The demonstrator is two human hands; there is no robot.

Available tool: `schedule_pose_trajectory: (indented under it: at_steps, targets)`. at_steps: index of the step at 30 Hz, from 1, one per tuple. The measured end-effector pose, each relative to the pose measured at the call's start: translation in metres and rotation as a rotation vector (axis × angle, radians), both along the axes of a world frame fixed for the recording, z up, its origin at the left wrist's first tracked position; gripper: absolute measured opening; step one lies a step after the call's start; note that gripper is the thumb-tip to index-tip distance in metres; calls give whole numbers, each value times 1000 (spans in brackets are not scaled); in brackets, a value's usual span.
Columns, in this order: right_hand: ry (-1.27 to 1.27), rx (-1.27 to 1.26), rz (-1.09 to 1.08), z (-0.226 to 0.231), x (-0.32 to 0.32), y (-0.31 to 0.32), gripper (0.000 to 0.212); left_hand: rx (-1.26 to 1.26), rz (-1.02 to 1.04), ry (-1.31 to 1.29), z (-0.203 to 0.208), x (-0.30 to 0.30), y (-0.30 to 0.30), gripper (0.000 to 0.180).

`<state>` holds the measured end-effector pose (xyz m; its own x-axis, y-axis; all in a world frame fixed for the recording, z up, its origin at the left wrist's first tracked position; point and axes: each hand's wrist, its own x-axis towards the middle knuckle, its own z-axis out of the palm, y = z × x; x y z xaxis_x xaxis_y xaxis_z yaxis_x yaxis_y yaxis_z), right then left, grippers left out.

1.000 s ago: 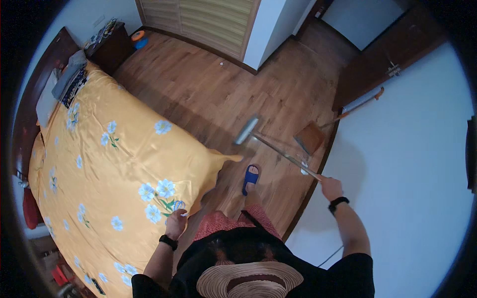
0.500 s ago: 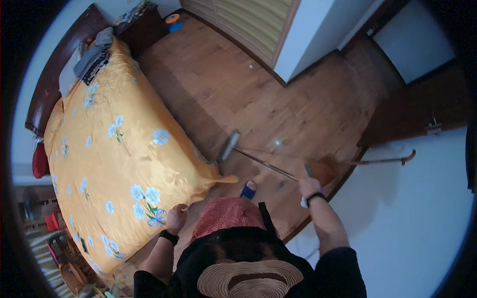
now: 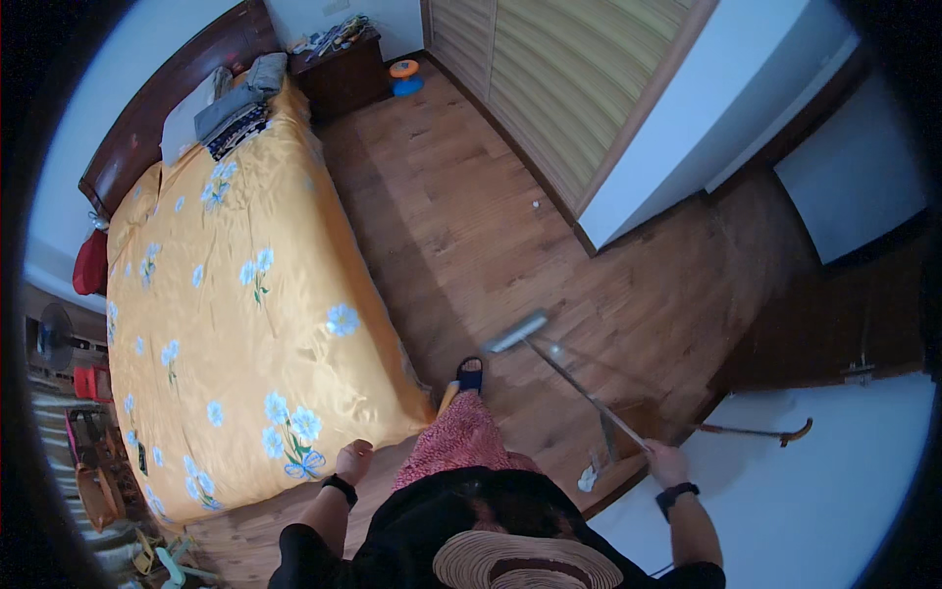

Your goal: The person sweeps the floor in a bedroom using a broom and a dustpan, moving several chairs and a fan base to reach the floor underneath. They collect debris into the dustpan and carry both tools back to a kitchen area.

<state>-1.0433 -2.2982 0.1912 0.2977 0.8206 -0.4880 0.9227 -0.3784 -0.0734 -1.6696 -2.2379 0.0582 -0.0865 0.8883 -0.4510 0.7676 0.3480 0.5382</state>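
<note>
The right hand (image 3: 667, 463) is closed around the upper end of the broom (image 3: 587, 393) — probably so that its long handle reaches the floor (image 3: 446, 231) without much bending. The broom's head lies ahead of both hands, sideways between them, near the sandal (image 3: 470, 373). The left hand (image 3: 354, 460) is beside the bed (image 3: 235, 363), fingers curled — whether it holds something, I cannot tell.
</note>
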Motion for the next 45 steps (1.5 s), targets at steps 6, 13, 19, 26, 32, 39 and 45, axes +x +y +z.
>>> schedule_pose_trajectory:
  at_steps: [6, 13, 19, 26, 32, 39, 45]
  targets:
    - [-88, -40, 430, -47, -64, 167, 38, -66, -145, 99, -31, 21, 97, 33]
    - [-44, -63, 878, -82, -91, 375, 46, -13, 170, 162, -42, -3, 216, 34]
    - [-35, -328, 1086, -166, -102, 510, 49, -316, 356, 383, -50, -48, 326, 101]
    - [113, -612, 1039, -319, -136, 626, 48, -365, 392, 499, -101, -50, 381, 117]
    - [301, -372, 1325, -521, -244, 678, 53, -248, 360, 552, -110, -42, 383, 113]
    - [411, -220, 1180, -605, -417, 702, 57, -234, 319, 491, -101, -41, 391, 112]
    - [427, -82, 571, -558, -336, 755, 30, -253, 364, 475, -103, -40, 388, 110]
